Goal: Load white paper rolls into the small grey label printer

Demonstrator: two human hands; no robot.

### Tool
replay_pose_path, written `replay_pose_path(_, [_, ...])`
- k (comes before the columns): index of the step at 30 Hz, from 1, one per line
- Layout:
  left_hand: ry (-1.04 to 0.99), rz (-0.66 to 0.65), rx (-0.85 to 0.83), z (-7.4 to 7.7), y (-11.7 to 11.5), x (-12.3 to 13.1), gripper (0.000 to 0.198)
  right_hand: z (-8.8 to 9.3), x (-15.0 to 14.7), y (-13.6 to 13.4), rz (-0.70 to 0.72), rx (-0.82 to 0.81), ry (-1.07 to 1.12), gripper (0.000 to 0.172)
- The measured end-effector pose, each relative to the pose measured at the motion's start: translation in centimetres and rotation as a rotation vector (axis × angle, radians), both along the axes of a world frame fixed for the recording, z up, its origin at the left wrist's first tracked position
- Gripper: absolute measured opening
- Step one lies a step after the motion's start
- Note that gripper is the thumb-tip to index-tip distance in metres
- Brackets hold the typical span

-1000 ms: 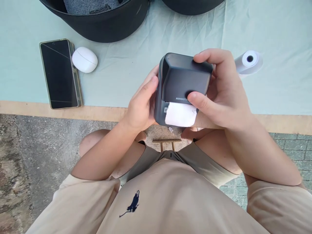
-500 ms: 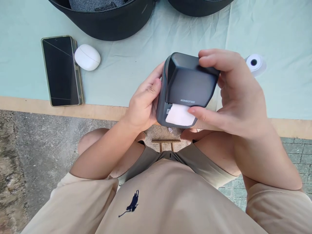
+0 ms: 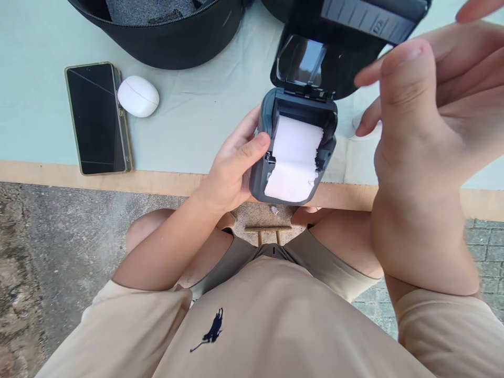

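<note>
My left hand [image 3: 236, 163] is wrapped round the body of a dark label printer [image 3: 258, 181], its thumb on the left rim. The printer's lid [image 3: 350, 63] is swung up and back on its hinge. Inside the bay lies a white paper strip [image 3: 295, 152] with ragged edges, running out over the front. My right hand [image 3: 433, 105] is beside the raised lid, fingers spread, with one fingertip overlapping the lid's edge; whether it touches is unclear. Behind those fingers a white paper roll [image 3: 364, 131] on the table is mostly covered.
On the left of the cloth-covered table [image 3: 189, 126] lie a phone [image 3: 96, 121] and a white rounded case [image 3: 138, 96] against its side. An unzipped black case [image 3: 177, 47] stands at the back. The table's wooden edge [image 3: 165, 176] runs above my knees.
The printer's lid, shut before, has swung open and shows the paper inside. My right hand has left the printer's front and moved up and right, its fingers spreading.
</note>
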State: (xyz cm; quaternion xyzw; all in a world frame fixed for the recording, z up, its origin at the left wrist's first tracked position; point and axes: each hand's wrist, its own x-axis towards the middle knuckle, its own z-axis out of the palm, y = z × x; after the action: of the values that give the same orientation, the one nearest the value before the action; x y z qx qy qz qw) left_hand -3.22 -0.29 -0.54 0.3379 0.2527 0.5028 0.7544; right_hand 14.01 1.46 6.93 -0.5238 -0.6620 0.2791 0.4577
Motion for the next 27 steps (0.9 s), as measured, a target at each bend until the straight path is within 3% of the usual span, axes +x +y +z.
replay_pose_path(2, [-0.008,0.005,-0.011,0.1,0.0,-0.1,0.034,-0.7,0.2,0.2,-0.073,0.181,-0.126,0.010])
replay_pose_path(4, [-0.027,-0.010,-0.039,0.4,-0.1,-0.1,0.034,-1.0,0.5,0.2,0.055,0.225,-0.334,0.009])
replay_pose_path(6, [-0.034,-0.036,-0.065,0.6,-0.1,-0.1,0.036,-0.9,0.8,0.2,0.175,0.179,-0.579,0.007])
replay_pose_path(9, [-0.023,-0.042,-0.077,0.8,-0.2,-0.2,0.040,-0.3,0.6,0.1,0.201,0.069,-0.829,0.017])
replay_pose_path(12, [-0.002,-0.039,-0.078,0.7,-0.3,-0.3,0.043,0.0,0.0,0.1,0.230,-0.030,-0.925,0.027])
replay_pose_path(15, [-0.004,-0.038,-0.077,0.6,-0.3,-0.2,0.043,0.3,-0.1,-0.2,0.248,-0.053,-0.945,0.026])
replay_pose_path(18, [-0.016,-0.022,-0.072,0.4,-0.4,-0.2,0.041,0.6,0.7,-0.6,0.265,-0.071,-0.686,0.031])
replay_pose_path(21, [-0.014,0.006,-0.063,0.4,-0.3,-0.1,0.035,0.4,2.3,-0.6,0.224,-0.089,-0.153,0.039])
replay_pose_path(23, [-0.035,-0.001,-0.066,0.4,-0.3,-0.1,0.034,-0.1,3.4,-0.1,0.176,-0.080,0.148,0.031])
replay_pose_path(27, [-0.073,-0.006,-0.082,0.5,-0.3,-0.2,0.036,-1.8,4.1,0.9,0.111,-0.297,0.387,0.029])
